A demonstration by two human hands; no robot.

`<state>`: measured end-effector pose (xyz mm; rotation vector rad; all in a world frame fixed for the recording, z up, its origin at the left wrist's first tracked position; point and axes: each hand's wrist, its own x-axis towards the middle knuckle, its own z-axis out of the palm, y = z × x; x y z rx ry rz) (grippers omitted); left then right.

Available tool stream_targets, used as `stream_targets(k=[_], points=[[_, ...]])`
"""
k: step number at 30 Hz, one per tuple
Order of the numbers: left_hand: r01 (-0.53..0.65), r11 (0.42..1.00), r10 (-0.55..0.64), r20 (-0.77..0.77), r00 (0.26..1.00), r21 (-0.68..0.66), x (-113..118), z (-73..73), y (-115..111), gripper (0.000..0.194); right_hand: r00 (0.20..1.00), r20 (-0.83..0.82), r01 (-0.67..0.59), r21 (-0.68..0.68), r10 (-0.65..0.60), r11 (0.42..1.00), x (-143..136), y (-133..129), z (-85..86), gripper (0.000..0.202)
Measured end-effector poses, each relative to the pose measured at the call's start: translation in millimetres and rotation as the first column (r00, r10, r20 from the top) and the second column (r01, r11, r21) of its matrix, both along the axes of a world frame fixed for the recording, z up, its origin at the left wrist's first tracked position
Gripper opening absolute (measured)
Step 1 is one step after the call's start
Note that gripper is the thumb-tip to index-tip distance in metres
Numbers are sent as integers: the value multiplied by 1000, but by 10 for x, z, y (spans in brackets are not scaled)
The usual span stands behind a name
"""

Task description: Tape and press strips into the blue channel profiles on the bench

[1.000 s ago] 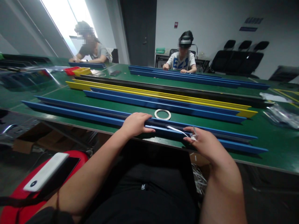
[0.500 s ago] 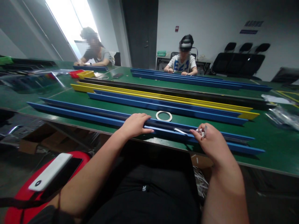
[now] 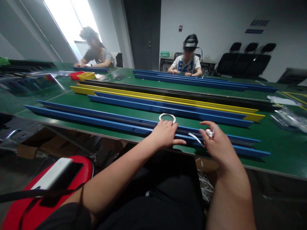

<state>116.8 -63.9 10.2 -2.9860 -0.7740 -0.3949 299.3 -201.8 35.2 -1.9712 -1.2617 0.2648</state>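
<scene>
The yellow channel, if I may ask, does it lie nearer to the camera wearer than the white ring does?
No, the yellow channel lies beyond the white ring, with a blue channel between them.

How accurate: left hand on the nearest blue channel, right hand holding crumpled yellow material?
One slip: the crumpled material in the right hand is white, not yellow, as the head view shows. The left hand is on the nearest blue channel.

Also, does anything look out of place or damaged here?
Nothing looks clearly spilled or damaged. What looks untidy is the tangle of white strips below the table edge, heaped loosely. The right hand also holds a crumpled white strip, its loose end seen across the near blue channel.
</scene>
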Motion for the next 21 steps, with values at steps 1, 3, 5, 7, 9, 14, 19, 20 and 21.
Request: stream_targets(k=[1, 3, 5, 7, 9, 14, 19, 20, 21], points=[[6, 1000, -6, 4, 1000, 4, 68, -9, -35, 90, 998, 62, 21, -3, -21, 1000, 25, -5, -5, 38], [17, 1000, -17, 10, 1000, 8, 174, -21, -76, 87, 986, 163, 37, -34, -31, 999, 80, -15, -29, 32], [11, 1000, -11, 11, 1000, 9, 233, -28, -82, 82, 975, 224, 27, -90, -6, 996, 134, -23, -69, 30], [-5, 1000, 5, 18, 1000, 15, 247, -37, -65, 78, 966, 254, -12, -138, 47, 990, 182, -22, -118, 29], [-5, 1000, 3, 39, 999, 27, 231, -45, -43, 77, 957, 270, -62, -157, 104, 986, 219, -15, -164, 27], [2, 1000, -3, 54, 999, 25, 189, -48, -20, 76, 950, 250, -137, -205, 187, 969, 262, -15, -225, 25], [-2, 1000, 2, 46, 999, 6, 207, -38, -7, 77, 945, 271, -125, -213, 181, 969, 292, -49, -219, 24], [-4, 1000, 4, 47, 999, 6, 200, -38, -2, 77, 944, 285, -109, -209, 167, 972, 298, -55, -210, 25], [-5, 1000, 5, 46, 999, 7, 184, -37, 3, 77, 942, 300, -90, -203, 150, 975, 303, -60, -199, 26]])
